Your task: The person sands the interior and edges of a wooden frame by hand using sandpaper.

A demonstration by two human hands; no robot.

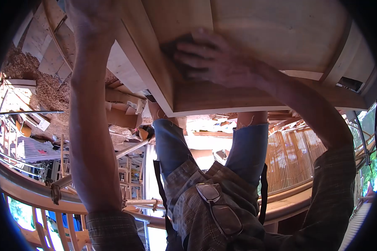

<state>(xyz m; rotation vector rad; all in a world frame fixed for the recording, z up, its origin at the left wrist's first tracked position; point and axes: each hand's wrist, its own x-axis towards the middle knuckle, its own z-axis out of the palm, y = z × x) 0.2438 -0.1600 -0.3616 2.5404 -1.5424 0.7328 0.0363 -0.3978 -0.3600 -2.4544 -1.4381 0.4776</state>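
A large pale wooden frame (148, 62) with a flat panel (280, 31) inside it fills the upper middle of the view. My right hand (215, 58) reaches over the near rail into its left inner corner, fingers spread and slightly blurred, against or just above the panel. The patch around those fingertips is dark; whether it is only shadow I cannot make out. Up at the top edge, beside the frame's left side, is my left hand (92, 14), partly cut off, with its fingers hidden.
Wood shavings (42, 94) and loose boards lie at the left. An open cardboard box (122, 113) is behind my left forearm. Metal tubes (132, 148) run across at the lower left, and a slatted wooden panel (295, 154) stands at the right. Glasses (220, 209) hang on my shirt.
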